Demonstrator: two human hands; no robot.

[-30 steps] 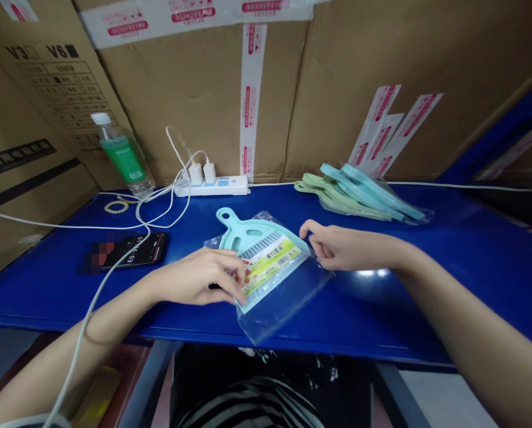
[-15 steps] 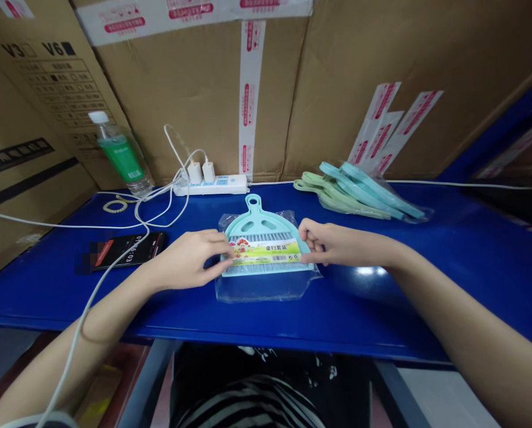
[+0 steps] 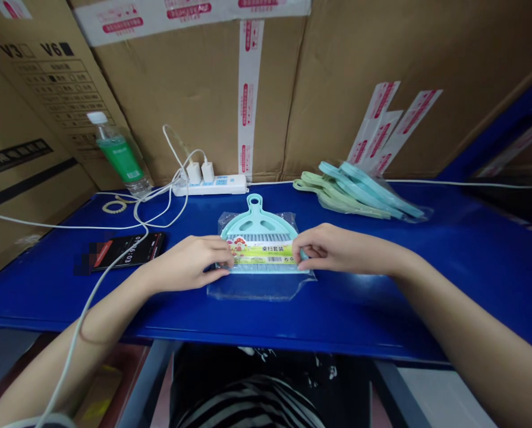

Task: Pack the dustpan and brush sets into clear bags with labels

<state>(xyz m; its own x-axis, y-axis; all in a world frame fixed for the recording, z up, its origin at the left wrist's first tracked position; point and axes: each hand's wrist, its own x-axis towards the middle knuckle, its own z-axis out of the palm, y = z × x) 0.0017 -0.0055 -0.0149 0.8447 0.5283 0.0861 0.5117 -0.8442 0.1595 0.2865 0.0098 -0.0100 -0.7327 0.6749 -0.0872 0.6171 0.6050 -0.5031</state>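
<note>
Between the two hands I have the pan [image 3: 261,223], flat on the table [image 3: 381,321] in a clear bag [image 3: 254,291], its handle pointing away from them. A brush [image 3: 266,238] lies in it, and a printed label [image 3: 266,252] runs across the bristles. My left hand [image 3: 197,261] is at the pan's left edge, fingers bent, thumb a little apart from them; the fingertips touch the edge, but from this far off I cannot tell whether they grip it. My right hand [image 3: 337,249] is more tightly curled, fingers and thumb closed about the pan's right side. The bag's loose end spreads on the near side, between the hands. Left of the left hand is a phone [image 3: 143,246], with a white cable [image 3: 98,282] passing over it. Beyond that hand I see a beaded ring [image 3: 105,207], a bottle [image 3: 123,157] and a power strip [image 3: 216,186] with two plugs. Beyond the right hand, well apart from it, green and blue pans [image 3: 364,190] lie piled in clear wrap.
</note>
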